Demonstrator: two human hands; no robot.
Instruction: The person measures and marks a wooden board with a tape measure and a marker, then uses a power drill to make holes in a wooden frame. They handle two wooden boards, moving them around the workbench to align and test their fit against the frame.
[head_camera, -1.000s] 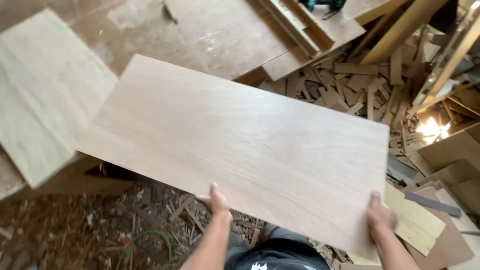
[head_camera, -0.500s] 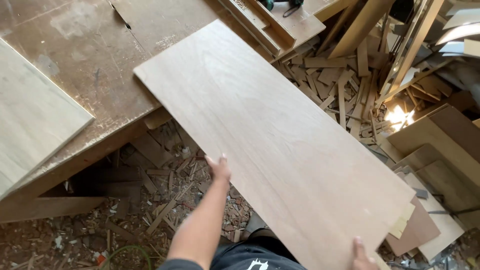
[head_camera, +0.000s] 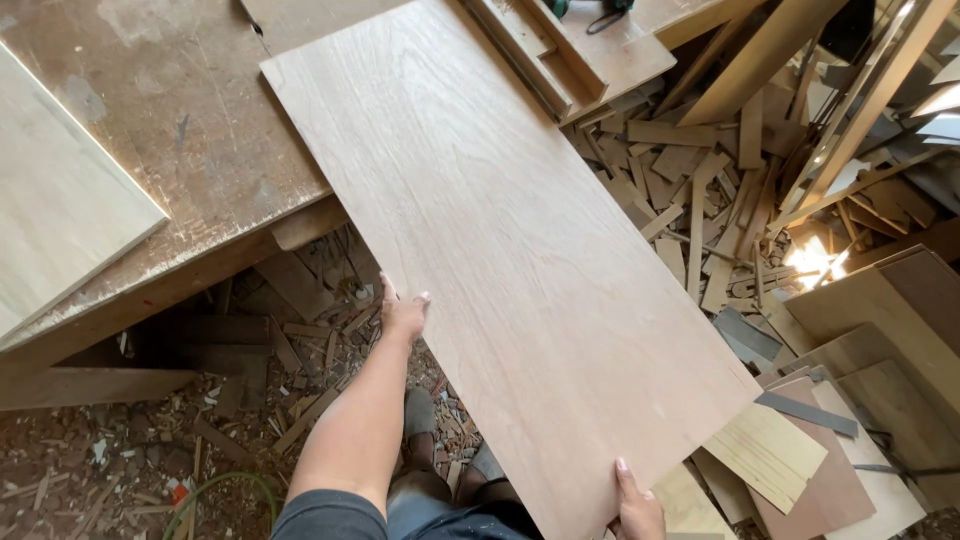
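A long light-brown plywood board (head_camera: 500, 230) runs diagonally from the worn workbench (head_camera: 190, 130) at upper left down to the lower right. Its far end rests on the bench top; its near end hangs over the floor. My left hand (head_camera: 402, 314) grips the board's left long edge near the middle. My right hand (head_camera: 636, 508) holds the near bottom corner, fingers under the edge and thumb on top.
A second pale board (head_camera: 60, 200) lies on the bench at far left. A heap of wood offcuts (head_camera: 710, 200) covers the floor to the right, with flat panels (head_camera: 860, 340) stacked at lower right. Chips and scraps litter the ground under the bench.
The board has swung from lying across in front of me to pointing away diagonally and slid farther onto the bench. Both hands stayed on its edge.
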